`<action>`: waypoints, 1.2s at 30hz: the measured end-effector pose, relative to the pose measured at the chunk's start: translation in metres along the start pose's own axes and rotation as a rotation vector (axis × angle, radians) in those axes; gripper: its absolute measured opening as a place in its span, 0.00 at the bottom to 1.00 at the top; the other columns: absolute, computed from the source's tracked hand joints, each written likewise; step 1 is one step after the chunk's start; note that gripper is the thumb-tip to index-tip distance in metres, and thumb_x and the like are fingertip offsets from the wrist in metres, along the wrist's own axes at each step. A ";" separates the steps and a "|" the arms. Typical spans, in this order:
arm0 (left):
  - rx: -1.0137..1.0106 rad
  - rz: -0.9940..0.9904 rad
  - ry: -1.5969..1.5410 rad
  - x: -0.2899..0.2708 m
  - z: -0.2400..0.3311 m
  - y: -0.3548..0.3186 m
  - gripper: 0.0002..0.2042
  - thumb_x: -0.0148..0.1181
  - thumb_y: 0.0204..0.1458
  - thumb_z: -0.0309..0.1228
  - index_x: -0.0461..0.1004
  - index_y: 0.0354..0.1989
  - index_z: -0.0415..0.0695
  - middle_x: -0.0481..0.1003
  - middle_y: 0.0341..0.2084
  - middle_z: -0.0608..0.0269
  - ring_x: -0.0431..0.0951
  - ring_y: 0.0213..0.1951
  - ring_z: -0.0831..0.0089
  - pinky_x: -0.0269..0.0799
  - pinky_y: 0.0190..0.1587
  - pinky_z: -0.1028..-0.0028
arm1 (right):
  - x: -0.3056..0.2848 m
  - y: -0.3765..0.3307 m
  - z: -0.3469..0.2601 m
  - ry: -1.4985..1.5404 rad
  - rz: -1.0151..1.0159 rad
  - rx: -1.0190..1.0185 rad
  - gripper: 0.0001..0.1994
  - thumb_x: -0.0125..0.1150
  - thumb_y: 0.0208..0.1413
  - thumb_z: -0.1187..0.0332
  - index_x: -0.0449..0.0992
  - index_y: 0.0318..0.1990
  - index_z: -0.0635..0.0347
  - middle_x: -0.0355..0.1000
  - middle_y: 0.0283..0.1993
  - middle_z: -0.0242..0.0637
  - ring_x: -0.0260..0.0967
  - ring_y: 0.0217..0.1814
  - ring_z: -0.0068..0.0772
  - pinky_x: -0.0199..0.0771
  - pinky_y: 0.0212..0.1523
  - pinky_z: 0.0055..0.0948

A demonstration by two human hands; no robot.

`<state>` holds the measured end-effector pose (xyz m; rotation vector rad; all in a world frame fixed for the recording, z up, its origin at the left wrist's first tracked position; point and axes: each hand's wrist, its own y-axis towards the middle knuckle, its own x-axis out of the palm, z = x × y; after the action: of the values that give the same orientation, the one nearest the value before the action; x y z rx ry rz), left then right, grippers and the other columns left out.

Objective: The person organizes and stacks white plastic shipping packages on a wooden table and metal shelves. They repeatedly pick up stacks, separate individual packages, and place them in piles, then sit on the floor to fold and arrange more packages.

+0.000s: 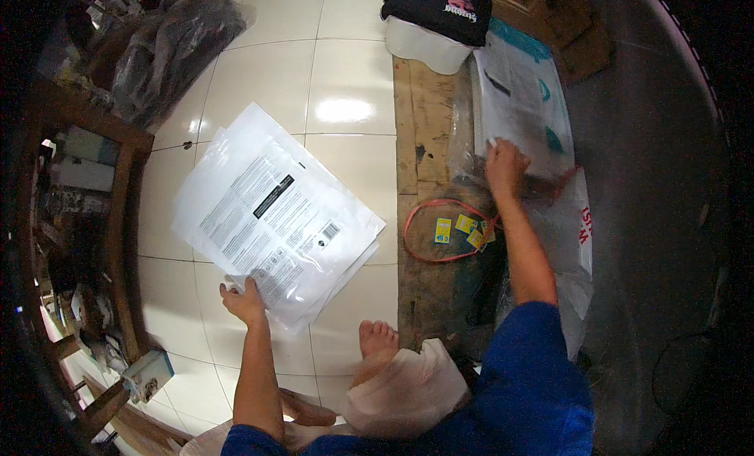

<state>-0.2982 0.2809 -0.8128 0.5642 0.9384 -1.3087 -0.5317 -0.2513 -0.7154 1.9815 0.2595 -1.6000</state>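
Fanned stack of white, glossy plastic sheets with black print [275, 212] sits at the person's left, seemingly flat on the cream tiled floor [349, 189]. Left hand [245, 303]: fingers and thumb spread apart, thumb at the stack's near edge; no firm grip visible. Right hand [506, 169]: fingers bent, tips at the near-left edge of the white, teal-marked, plastic-wrapped pile [510, 102]; can't tell if it pinches a layer.

Risks, my judgement. Main one: the printed stack slides or fans out further. Cause: slick film on smooth tile, edges already uneven, only a light touch on one side. Second: the right hand could lift two layers at once or just crumple one, since thin film clings and the tips sit right at the edge. Third: snagging. The red-orange thin loop [406, 232] lies near the right forearm on the worn brown wooden board [420, 110]; a low sweep could drag it and scatter the small yellow cards [443, 230]. Bare foot [377, 338] is near the stack too; a shifted step might crease a corner. Pulling the pile hard could nudge the white tub [424, 46] just beyond it.
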 end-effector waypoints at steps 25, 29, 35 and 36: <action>-0.473 -0.808 -0.867 -0.069 -0.052 -0.062 0.12 0.53 0.56 0.27 0.67 0.48 0.41 0.74 0.40 0.64 0.75 0.40 0.75 0.73 0.45 0.72 | 0.022 -0.192 -0.171 1.095 -0.447 0.088 0.16 0.52 0.59 0.71 0.69 0.52 0.71 0.71 0.50 0.47 0.70 0.50 0.36 0.68 0.54 0.31; -0.486 -0.743 -0.816 -0.054 -0.062 -0.074 0.10 0.53 0.55 0.28 0.69 0.45 0.40 0.74 0.36 0.65 0.75 0.37 0.75 0.74 0.43 0.72 | 0.020 -0.168 -0.093 0.516 -0.214 0.029 0.17 0.60 0.52 0.70 0.71 0.47 0.71 0.72 0.47 0.52 0.69 0.51 0.46 0.66 0.53 0.37; -0.423 -0.617 -0.800 -0.050 -0.069 -0.071 0.05 0.55 0.55 0.27 0.72 0.38 0.42 0.74 0.30 0.68 0.74 0.30 0.78 0.72 0.38 0.77 | 0.012 -0.164 -0.066 0.404 -0.456 0.009 0.21 0.64 0.46 0.66 0.71 0.48 0.63 0.73 0.43 0.50 0.71 0.46 0.51 0.68 0.48 0.40; -0.387 -0.595 -0.794 -0.050 -0.068 -0.064 0.05 0.55 0.55 0.27 0.72 0.38 0.42 0.74 0.29 0.68 0.73 0.30 0.79 0.71 0.37 0.77 | 0.020 -0.167 -0.057 0.386 -0.469 0.001 0.21 0.64 0.46 0.66 0.71 0.48 0.64 0.74 0.43 0.50 0.72 0.46 0.50 0.69 0.47 0.40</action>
<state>-0.3770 0.3504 -0.7973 -0.5618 0.6604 -1.6239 -0.5605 -0.0883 -0.7786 2.3402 0.9317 -1.4544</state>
